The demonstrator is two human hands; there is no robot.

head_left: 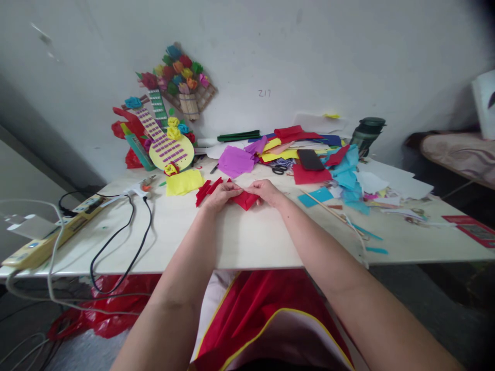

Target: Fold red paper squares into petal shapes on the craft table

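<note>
Both of my hands rest on the pale table and pinch one piece of red crepe paper. My left hand closes its fingers on the paper's left side. My right hand grips the right side, fingers curled over the top. The paper hangs in a folded point between them. Other red paper scraps lie just left of my left hand.
A yellow sheet, purple paper, scissors, a dark phone and blue scraps crowd the back. A paper guitar craft leans on the wall. A power strip with cables lies left. A green bottle stands at the right.
</note>
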